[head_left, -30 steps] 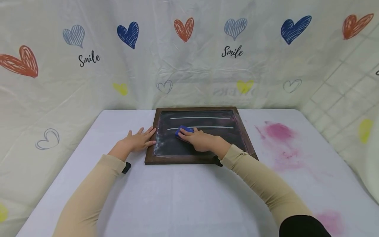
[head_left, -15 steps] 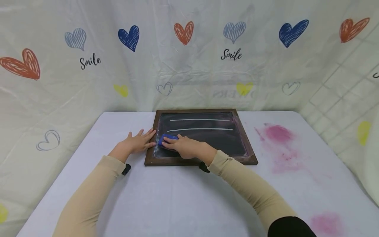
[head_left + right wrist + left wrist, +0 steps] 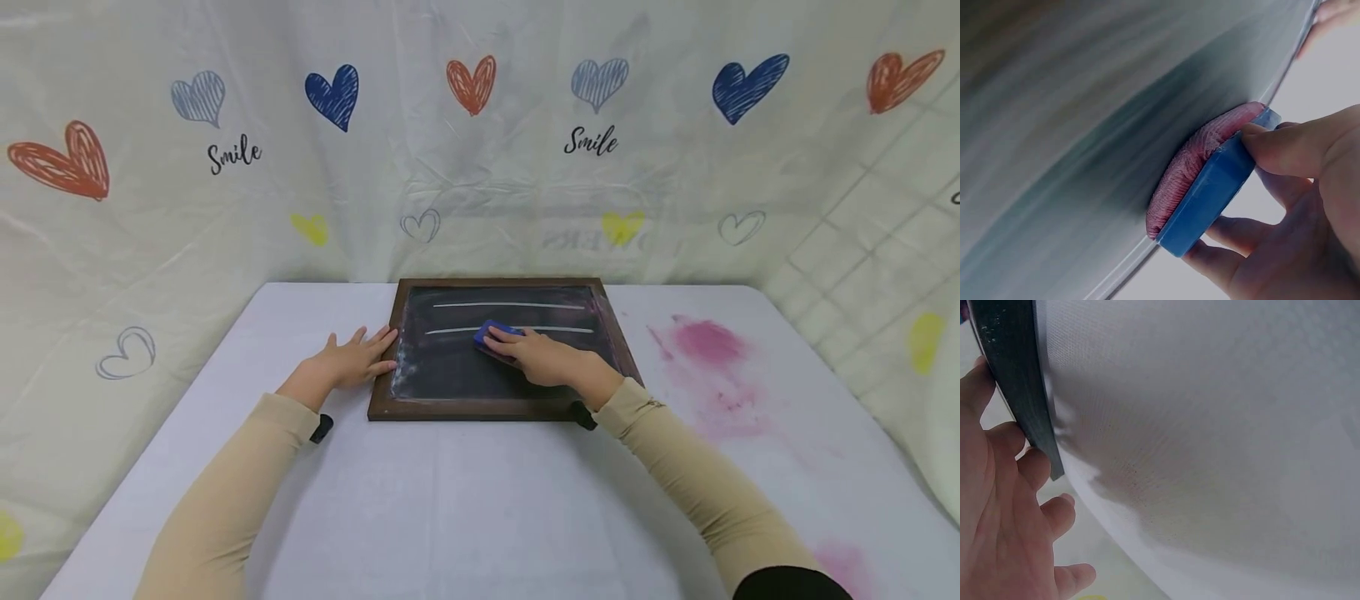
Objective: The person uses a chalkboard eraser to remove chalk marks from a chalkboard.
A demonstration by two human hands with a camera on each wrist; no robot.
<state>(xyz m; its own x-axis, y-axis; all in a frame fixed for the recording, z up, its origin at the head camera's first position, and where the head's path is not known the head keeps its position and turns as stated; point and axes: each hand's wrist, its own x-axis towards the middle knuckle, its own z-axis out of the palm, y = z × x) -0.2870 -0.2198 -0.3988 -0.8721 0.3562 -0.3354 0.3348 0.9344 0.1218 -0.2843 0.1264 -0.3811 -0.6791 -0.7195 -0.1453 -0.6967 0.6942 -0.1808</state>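
Observation:
A framed chalkboard [image 3: 450, 375] lies on the white table, with two white horizontal lines across its upper half. My right hand [image 3: 551, 360] grips a blue chalkboard eraser [image 3: 489, 331] near the board's middle, covering part of the lower line. In the right wrist view, the eraser [image 3: 1213, 190] has its pink ribbed pad against the board, and the thumb and fingers hold its blue back from either side. At the left edge, my left hand [image 3: 347, 360] rests with spread fingers, fingertips touching the wooden frame [image 3: 384, 385]. The left wrist view shows those fingertips along the dark frame [image 3: 1016, 375].
Pink powdery stains [image 3: 708, 343] mark the tablecloth right of the board, and another stain [image 3: 843, 567] lies nearer the front right. A pale curtain [image 3: 510, 175] printed with hearts hangs behind the table. Whitish chalk smears [image 3: 405, 375] show at the board's left side.
The right hand first swept the eraser left and nearer to me, close to the left frame, then back right and upward to the lower line. The left hand stayed on the frame.

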